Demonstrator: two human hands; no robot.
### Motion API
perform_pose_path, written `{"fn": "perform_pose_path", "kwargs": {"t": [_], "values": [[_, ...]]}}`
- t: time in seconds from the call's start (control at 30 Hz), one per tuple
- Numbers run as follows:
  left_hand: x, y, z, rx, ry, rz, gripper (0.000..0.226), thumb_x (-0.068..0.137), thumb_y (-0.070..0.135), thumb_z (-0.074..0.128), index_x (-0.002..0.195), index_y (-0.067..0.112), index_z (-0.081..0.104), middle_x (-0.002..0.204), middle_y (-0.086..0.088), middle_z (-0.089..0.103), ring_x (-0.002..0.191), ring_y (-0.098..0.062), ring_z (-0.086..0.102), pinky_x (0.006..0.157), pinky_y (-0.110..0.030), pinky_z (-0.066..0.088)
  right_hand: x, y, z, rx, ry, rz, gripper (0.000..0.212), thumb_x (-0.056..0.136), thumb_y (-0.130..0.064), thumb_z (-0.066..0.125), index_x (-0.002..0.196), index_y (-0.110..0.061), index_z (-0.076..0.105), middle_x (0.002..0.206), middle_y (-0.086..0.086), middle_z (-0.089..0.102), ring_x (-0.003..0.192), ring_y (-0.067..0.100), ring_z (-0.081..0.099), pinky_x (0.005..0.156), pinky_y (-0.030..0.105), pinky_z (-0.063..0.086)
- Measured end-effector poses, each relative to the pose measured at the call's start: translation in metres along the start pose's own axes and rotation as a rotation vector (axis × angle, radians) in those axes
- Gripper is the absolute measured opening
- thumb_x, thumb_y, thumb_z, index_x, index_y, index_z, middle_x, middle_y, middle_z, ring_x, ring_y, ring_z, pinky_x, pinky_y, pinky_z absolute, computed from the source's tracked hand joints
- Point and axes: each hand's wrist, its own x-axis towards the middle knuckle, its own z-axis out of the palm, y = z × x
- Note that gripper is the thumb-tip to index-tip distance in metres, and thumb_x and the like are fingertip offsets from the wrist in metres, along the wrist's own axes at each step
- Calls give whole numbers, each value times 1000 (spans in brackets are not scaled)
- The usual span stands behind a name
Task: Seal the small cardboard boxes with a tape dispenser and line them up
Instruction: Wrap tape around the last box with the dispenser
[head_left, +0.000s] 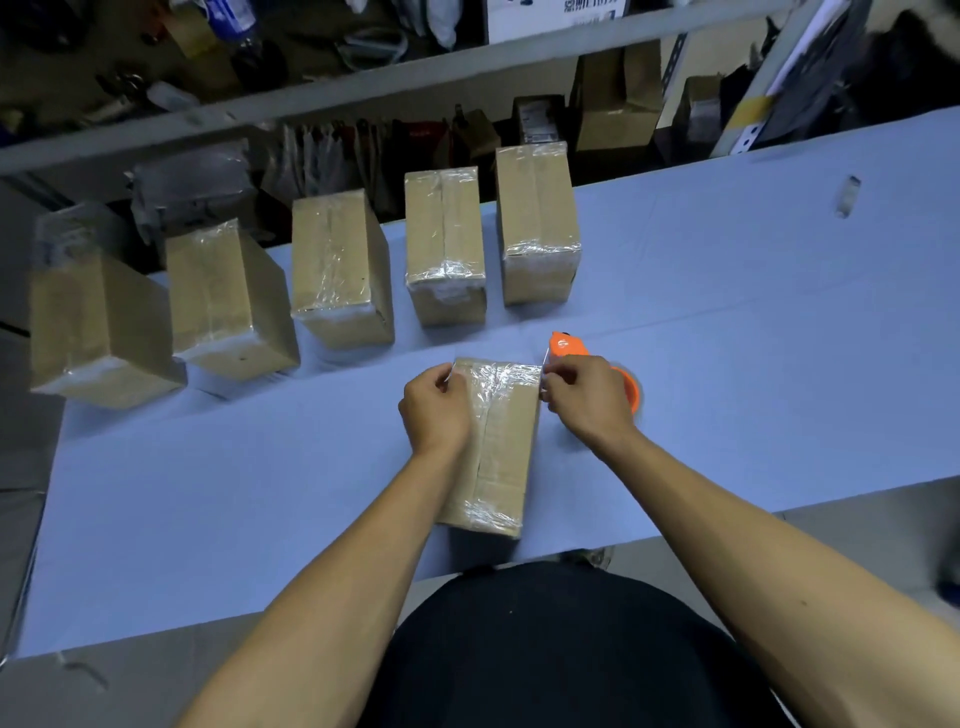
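1. A small cardboard box (496, 447) lies flat on the light blue table (727, 312), close to the near edge and straight in front of the person, its long side running away from them.
2. Clear tape (501, 375) crosses the far end of this box, and more wrinkled tape wraps its near end (the centre seam between the two shows bare cardboard).
3. The left hand (435, 410) sits at the far left corner of the box, fingers curled and pinching the tape end against the box edge.
4. The right hand (587, 397) is at the far right corner, fingers curled, pinching the tape there; a thin strand of tape runs up from it to the dispenser.
5. The orange tape dispenser (571, 349) rests on the table just beside the box's far right corner, partly hidden behind the right hand.
6. Five taped boxes (337, 270) stand in a row along the far side of the table, well apart from the box being handled, with narrow gaps between them.
7. A small scrap of tape (848, 195) lies on the table far to the right.
8. Behind the table, a grey shelf (363, 88) holds cluttered goods, too dim to identify.
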Motion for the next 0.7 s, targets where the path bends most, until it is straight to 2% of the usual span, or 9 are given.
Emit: {"fn": "perform_pose_path", "kwargs": {"t": [0.03, 0.07, 0.17, 0.23, 0.3, 0.37, 0.47, 0.57, 0.7], "values": [[0, 0, 0, 37, -36, 13, 30, 93, 18, 51, 64, 20, 44, 61, 3, 40, 66, -18, 34, 57, -30, 27, -2, -2, 4, 17, 4, -20, 27, 81, -16, 45, 75, -1, 68, 70, 16, 66, 73, 35, 65, 69, 44, 55], [1, -1, 0, 50, -67, 24, 33, 93, 19, 50, 63, 16, 39, 60, 2, 34, 65, -18, 30, 56, -31, 24, -3, -4, 6, 19, 16, -28, 28, 79, -18, 43, 70, 0, 63, 67, 19, 62, 70, 36, 63, 67, 46, 54], [4, 0, -5, 76, -122, 41, 31, 93, 28, 51, 67, 13, 51, 60, 1, 46, 64, -17, 38, 58, -30, 33, -5, -11, 10, 62, 64, 10, 29, 82, -18, 47, 59, -1, 46, 58, 20, 43, 55, 27, 44, 57, 39, 43], [4, 3, -7, 59, -122, 33, 27, 94, 34, 54, 77, 18, 67, 70, 2, 62, 70, -16, 50, 63, -28, 39, -5, -14, 12, 52, 89, 21, 35, 88, -20, 53, 56, -10, 45, 54, 6, 37, 55, 17, 33, 55, 34, 30], [2, 4, -9, 51, -88, 17, 25, 95, 39, 57, 91, 22, 74, 84, 6, 70, 80, -14, 58, 69, -25, 39, -4, -16, 13, 51, 130, 32, 30, 91, -27, 58, 63, -17, 63, 56, -4, 51, 60, 14, 45, 58, 31, 34], [-1, 6, -14, 58, -24, 55, 25, 94, 41, 58, 90, 23, 76, 87, 7, 72, 83, -15, 61, 70, -24, 39, -3, -21, 12, 42, 165, 10, 23, 91, -32, 61, 79, -18, 74, 70, -7, 66, 71, 13, 57, 65, 30, 41], [4, 11, -26, 159, 77, 281, 29, 93, 42, 61, 78, 21, 74, 81, 4, 69, 78, -18, 61, 68, -30, 45, -1, -34, 3, 35, 195, -48, 21, 90, -34, 63, 83, -18, 75, 82, -7, 73, 78, 12, 62, 75, 29, 45], [11, 20, -34, 101, 137, 459, 30, 90, 34, 65, 67, 14, 67, 71, 2, 60, 67, -20, 58, 62, -38, 49, 3, -48, -6, 78, 232, -119, 21, 92, -34, 63, 83, -19, 74, 86, -6, 72, 79, 11, 63, 74, 28, 44], [10, 29, -36, -39, 213, 567, 27, 88, 17, 66, 64, 11, 59, 71, 3, 54, 64, -9, 52, 56, -34, 47, 11, -71, -12, 144, 325, -171, 22, 92, -32, 65, 79, -16, 71, 83, -2, 69, 77, 10, 62, 72, 25, 42]]}}
